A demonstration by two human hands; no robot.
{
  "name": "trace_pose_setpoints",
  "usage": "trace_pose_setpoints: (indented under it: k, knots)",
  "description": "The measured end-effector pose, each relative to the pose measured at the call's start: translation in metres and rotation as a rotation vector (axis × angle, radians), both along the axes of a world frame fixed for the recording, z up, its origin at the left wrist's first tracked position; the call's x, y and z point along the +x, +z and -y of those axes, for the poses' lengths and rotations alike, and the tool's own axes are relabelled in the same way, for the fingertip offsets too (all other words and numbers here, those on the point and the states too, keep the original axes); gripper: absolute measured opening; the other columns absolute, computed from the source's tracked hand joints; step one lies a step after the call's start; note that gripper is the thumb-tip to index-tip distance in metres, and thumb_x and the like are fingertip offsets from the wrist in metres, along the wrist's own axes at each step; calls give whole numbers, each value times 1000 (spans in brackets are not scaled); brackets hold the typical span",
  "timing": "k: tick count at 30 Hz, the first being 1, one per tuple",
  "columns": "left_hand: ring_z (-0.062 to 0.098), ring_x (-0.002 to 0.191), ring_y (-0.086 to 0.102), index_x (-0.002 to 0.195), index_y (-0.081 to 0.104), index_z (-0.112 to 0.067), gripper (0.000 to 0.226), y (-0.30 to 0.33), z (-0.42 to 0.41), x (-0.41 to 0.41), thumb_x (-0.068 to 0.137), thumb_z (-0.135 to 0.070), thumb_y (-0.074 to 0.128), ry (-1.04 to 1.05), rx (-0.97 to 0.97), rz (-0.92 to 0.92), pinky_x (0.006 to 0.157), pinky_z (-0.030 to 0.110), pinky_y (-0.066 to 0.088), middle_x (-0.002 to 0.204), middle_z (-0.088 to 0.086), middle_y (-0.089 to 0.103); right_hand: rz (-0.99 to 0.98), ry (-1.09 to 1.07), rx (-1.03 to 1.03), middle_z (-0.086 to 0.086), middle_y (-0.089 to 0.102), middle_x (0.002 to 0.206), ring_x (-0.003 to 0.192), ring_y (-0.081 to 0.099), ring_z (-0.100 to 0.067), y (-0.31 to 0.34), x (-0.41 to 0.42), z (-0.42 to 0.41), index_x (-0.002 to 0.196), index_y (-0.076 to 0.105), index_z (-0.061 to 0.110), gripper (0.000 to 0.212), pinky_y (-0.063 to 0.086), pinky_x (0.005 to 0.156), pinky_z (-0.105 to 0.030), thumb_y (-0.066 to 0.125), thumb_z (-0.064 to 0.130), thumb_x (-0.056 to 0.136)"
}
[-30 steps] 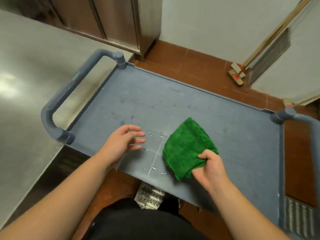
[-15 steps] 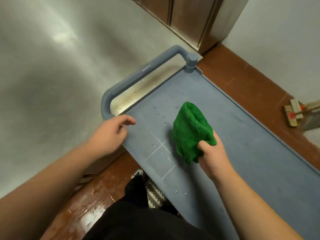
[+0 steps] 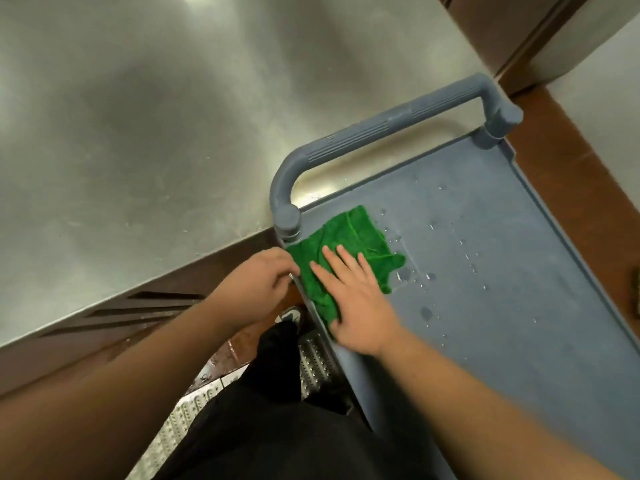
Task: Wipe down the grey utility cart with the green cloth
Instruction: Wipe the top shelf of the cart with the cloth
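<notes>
Item: green cloth [image 3: 349,244], spread in the near corner of the grey utility cart [image 3: 491,244] top shelf, just beside the handle post [image 3: 286,216]; right hand [image 3: 353,303] pressed flat on it, fingers splayed, gripping nothing. Left hand [image 3: 258,282] curled at the shelf rim beside the cloth's edge; whether it pinches rim or cloth cannot be told. Handling advice: keep the palm flat and sweep toward the water droplets [image 3: 429,275] beyond the cloth, steadying the cart against rolling.

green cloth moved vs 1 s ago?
Yes. The green microfibre cloth has shifted along the grey plastic cart's top into the corner by the near handle post, flat under the right hand.
</notes>
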State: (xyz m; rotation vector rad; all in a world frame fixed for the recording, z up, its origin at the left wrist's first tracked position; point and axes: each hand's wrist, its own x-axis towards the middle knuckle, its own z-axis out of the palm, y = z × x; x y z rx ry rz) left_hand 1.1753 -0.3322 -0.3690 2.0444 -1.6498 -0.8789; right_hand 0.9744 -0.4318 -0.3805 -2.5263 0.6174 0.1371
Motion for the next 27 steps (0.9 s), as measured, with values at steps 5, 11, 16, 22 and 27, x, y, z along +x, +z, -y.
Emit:
trace_pose_setpoints:
  k: [5, 11, 16, 22, 27]
  knots:
    - [19, 97, 56, 107, 66, -22, 24, -11, -2, -2, 87, -16, 56, -43, -67, 64, 92, 34, 46, 110, -5, 62, 133, -195, 74, 3, 36, 158, 151, 17, -22, 21, 8, 3, 143, 50, 28, 63, 9, 122, -51, 44, 38, 81]
    - [18, 81, 50, 111, 66, -24, 47, -6, 1, -5, 79, -21, 32, -116, -21, 238, 77, 34, 50, 111, -6, 64, -118, -87, -269, 3, 19, 165, 152, 7, -35, -6, 26, -3, 155, 21, 36, 74, 7, 116, -67, 41, 64, 90]
    - [18, 83, 45, 97, 64, -24, 41, -5, 11, -10, 75, -21, 30, -127, 1, 308, 78, 37, 48, 100, -7, 62, -52, -149, -284, 5, 30, 161, 151, 17, -26, -18, 17, 25, 153, 28, 40, 63, 15, 119, -57, 47, 37, 92]
    - [24, 81, 52, 72, 64, -22, 26, 5, 30, -15, 76, -26, 39, -183, -13, 434, 69, 39, 46, 75, -4, 58, -30, -267, -269, 2, 30, 161, 151, 17, -27, -20, 17, 40, 152, 32, 34, 66, 12, 120, -56, 51, 39, 89]
    - [22, 67, 59, 67, 61, -22, 23, -3, 35, -33, 75, -24, 39, -322, 0, 325, 64, 30, 54, 66, -3, 57, -35, -206, -293, 2, 29, 161, 151, 18, -28, -22, 13, 45, 153, 29, 35, 68, 14, 120, -56, 53, 44, 90]
